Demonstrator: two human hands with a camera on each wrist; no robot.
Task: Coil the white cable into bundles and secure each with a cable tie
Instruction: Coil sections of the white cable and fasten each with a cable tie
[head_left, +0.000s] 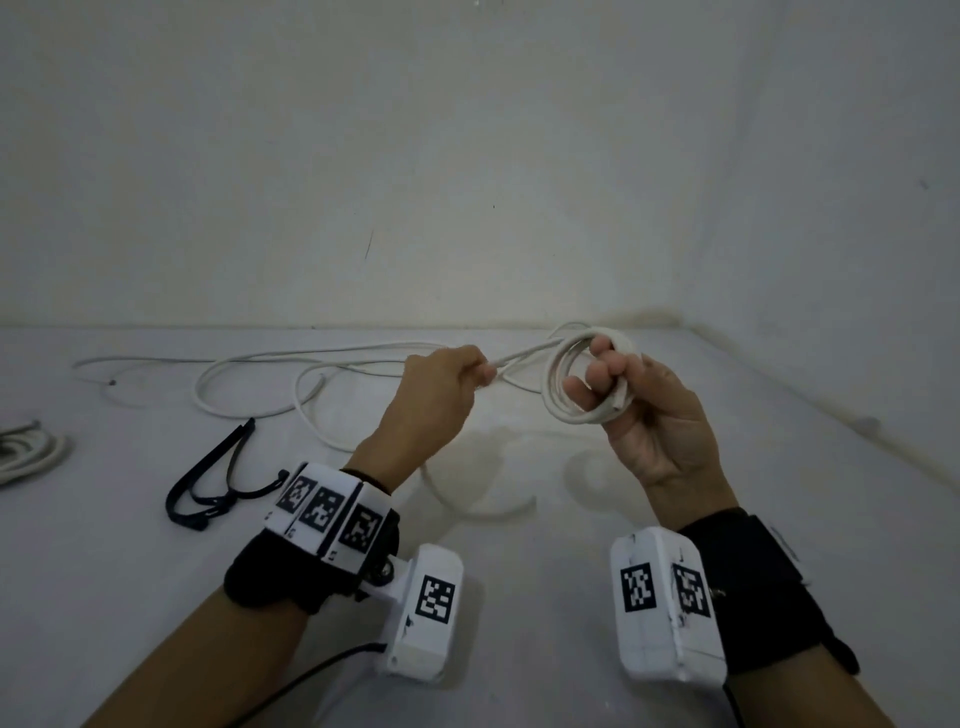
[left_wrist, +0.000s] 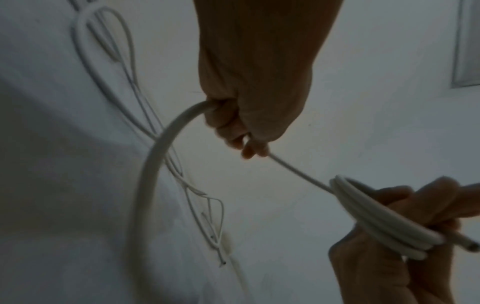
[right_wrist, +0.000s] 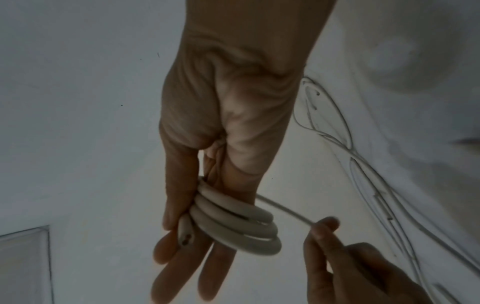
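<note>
The fingers (head_left: 480, 370) of the left hand (head_left: 441, 395) are curled tight round the white cable (head_left: 524, 356), which runs in a short taut stretch to the coil (head_left: 574, 376) held up in the right hand (head_left: 654, 426). The right hand's thumb and fingers (right_wrist: 182, 207) pinch several stacked turns of that coil, with the cut cable end (right_wrist: 185, 236) poking out beside them; the remaining fingers stretch nearly straight through the loops.

Both hands hover above a pale grey counter (head_left: 571, 545) that meets a plain off-white wall (head_left: 467, 156) at the back and another on the right. The loose remainder of the cable trails from the left hand and lies in wide slack curves across the counter's far left. A finished cable bundle (head_left: 28, 454) sits at the left edge, and a few black cable ties (head_left: 208, 480) lie together on the counter just left of the left wrist. Each wrist carries a white camera box (head_left: 428, 608) with black square markers on a dark strap.
</note>
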